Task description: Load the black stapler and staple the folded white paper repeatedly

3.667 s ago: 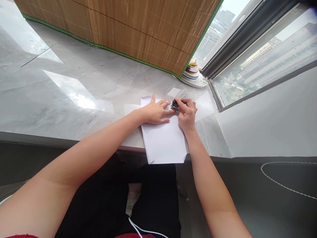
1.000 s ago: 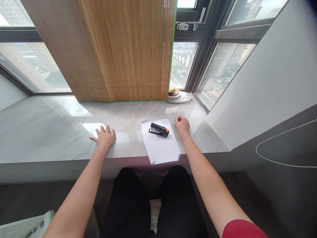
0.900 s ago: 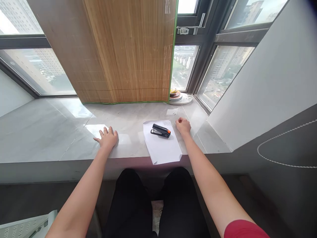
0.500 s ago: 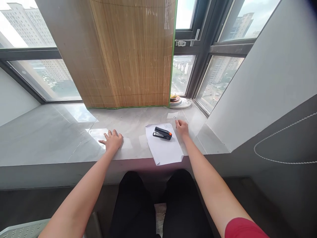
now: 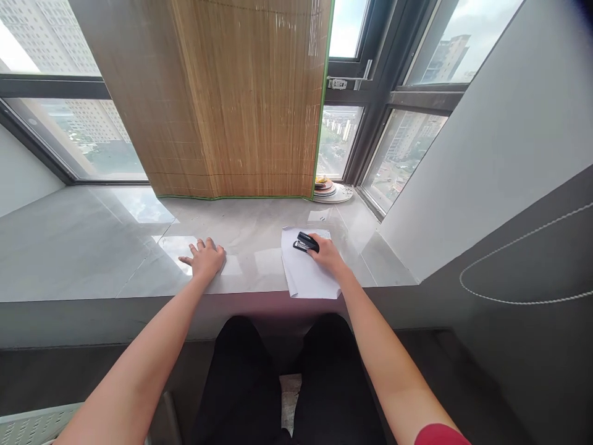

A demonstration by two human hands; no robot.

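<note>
A black stapler (image 5: 306, 242) is over the white paper (image 5: 309, 275), its right end covered by my right hand (image 5: 325, 252). The fingers of that hand are wrapped around the stapler. Whether the stapler rests on the paper or is slightly lifted, I cannot tell. The paper lies on the grey windowsill (image 5: 250, 272), with its lower edge reaching the sill's front edge. Off to the left, my left hand (image 5: 207, 259) rests on the sill with its fingers spread, touching nothing else.
A bamboo blind (image 5: 241, 111) hangs at the back of the sill. Stacked plates (image 5: 332, 193) stand in the right window corner. A white bead chain (image 5: 491, 301) hangs at the right. My knees are below the sill, and a pale basket (image 5: 39, 423) is at lower left.
My right hand has moved left from beside the paper and taken hold of the stapler. The paper has turned a little. My left hand stays spread on the sill.
</note>
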